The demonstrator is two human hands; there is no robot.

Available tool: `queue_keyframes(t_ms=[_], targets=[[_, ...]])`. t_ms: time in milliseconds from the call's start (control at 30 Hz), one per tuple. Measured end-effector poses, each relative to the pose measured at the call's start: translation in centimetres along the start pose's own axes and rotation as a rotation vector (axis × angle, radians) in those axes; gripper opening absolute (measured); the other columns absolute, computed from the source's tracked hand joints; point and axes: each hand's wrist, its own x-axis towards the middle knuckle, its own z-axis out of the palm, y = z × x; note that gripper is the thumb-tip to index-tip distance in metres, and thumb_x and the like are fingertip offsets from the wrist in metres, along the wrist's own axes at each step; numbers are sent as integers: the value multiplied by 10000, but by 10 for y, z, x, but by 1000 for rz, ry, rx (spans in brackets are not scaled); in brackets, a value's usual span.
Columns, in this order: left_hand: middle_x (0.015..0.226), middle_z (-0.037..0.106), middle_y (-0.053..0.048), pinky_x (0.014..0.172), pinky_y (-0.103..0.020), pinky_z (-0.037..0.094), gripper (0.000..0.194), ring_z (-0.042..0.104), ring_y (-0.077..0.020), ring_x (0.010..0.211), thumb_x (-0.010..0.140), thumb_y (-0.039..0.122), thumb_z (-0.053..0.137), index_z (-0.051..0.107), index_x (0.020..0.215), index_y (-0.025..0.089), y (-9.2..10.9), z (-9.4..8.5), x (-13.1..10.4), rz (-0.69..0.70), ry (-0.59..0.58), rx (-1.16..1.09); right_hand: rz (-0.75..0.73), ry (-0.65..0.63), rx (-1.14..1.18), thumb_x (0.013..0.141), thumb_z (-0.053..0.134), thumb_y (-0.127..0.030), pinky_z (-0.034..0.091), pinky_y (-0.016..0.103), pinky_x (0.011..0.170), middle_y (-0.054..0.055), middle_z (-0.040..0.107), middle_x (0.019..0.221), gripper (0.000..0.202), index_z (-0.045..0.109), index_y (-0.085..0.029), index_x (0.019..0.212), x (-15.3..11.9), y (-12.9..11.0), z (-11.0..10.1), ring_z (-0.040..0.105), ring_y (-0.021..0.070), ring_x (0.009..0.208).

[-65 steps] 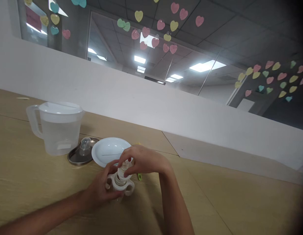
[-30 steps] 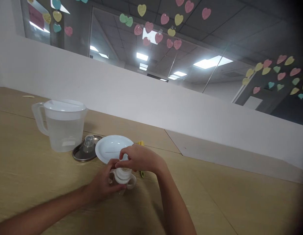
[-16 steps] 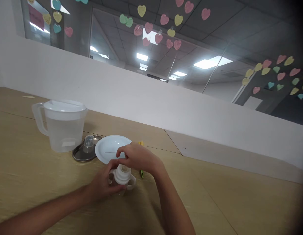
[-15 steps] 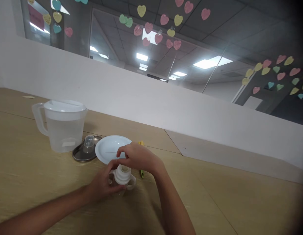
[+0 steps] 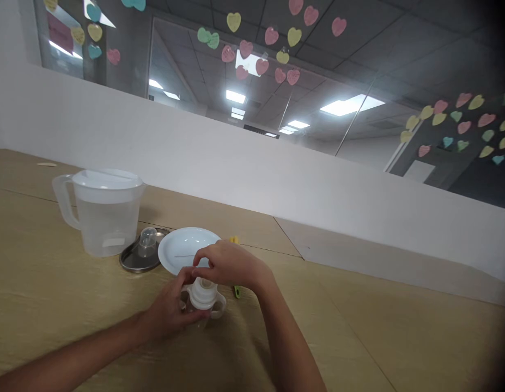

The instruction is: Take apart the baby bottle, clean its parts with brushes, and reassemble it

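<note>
A feeding bottle point(image 5: 204, 294) with a white collar and two side handles is upright near the middle of the table. My left hand point(image 5: 170, 305) grips it from the left, thumb in front and fingers around the far side. Just above the bottle top is my right hand point(image 5: 231, 264), its index finger bent and its thumb stretched toward my left fingertips. Whatever the right fingers pinch, if anything, is hidden. A white bowl point(image 5: 169, 250) sits right behind both hands. The lower part of the bottle is blurred.
Left of the bowl, a dark metal tray point(image 5: 133, 262) carries a clear dome cap point(image 5: 148, 239). A lidded translucent jug point(image 5: 109, 218) stands farther left. A green and yellow tool point(image 5: 237, 292) lies partly behind my right hand. A white wall point(image 5: 236, 169) borders the table.
The right hand has shifted very slightly over the bottle top. The left hand keeps its grip on the bottle, and the view has tipped a little.
</note>
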Motion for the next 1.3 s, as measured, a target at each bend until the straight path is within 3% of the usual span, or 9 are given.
queue_keyframes(t_ms=[133,233,367,500,633,933,1100,1200,1300], targets=[[1064,637,-78,840,-374,480,587,600,-253,964,682,405,703,454,1174,203,-2,-1,1,24,-5,50,77,-34,64,856,502,-511,348,237,562,27,653,687,380,683,-186,928,-2,0,-4,560,135,627],[1103,629,-87,864,-385,472,574,593,-266,995,676,403,704,486,1171,208,-3,-1,1,26,12,85,44,-17,51,795,611,-410,343,228,561,13,665,754,349,631,-206,1077,-4,1,-6,562,129,644],[1095,624,-82,816,-352,493,599,606,-243,960,667,361,714,443,1179,210,-1,0,1,51,25,3,-9,-20,25,852,525,-315,330,229,560,20,666,784,252,643,-202,1044,-1,2,-1,551,127,659],[1030,630,-66,786,-337,496,528,610,-230,926,683,352,707,437,1112,203,1,0,2,34,-3,-30,31,-9,15,874,490,-402,347,242,578,50,671,800,304,673,-176,964,1,3,2,563,148,698],[1022,623,-45,793,-336,489,531,601,-243,923,690,374,699,433,1117,206,1,-2,2,29,-8,10,67,-1,40,789,589,-487,361,241,586,36,667,767,399,647,-187,1045,-2,3,-1,575,153,690],[1057,637,-68,829,-353,489,545,606,-236,945,687,378,700,487,1158,207,-4,-1,0,72,14,88,-9,-15,-39,851,533,-316,369,244,599,54,678,836,261,659,-174,1030,-1,1,1,582,153,717],[1148,609,-83,852,-359,491,604,597,-247,1005,689,358,695,440,1218,219,-6,-1,-1,86,64,49,20,-51,72,713,669,-455,412,260,645,44,665,878,519,586,-202,1157,-2,5,1,594,184,796],[1148,610,-94,844,-369,497,610,597,-255,1011,691,348,690,430,1226,214,-5,-2,0,110,82,13,-5,-76,85,636,726,-402,435,296,741,65,641,1024,708,488,-215,1275,-1,7,4,579,218,933],[1101,629,-89,816,-371,510,610,615,-251,966,677,338,704,446,1214,208,-3,-2,0,111,70,13,-34,-136,87,641,715,-346,436,319,791,79,625,1085,756,426,-222,1329,1,4,8,560,236,1008]])
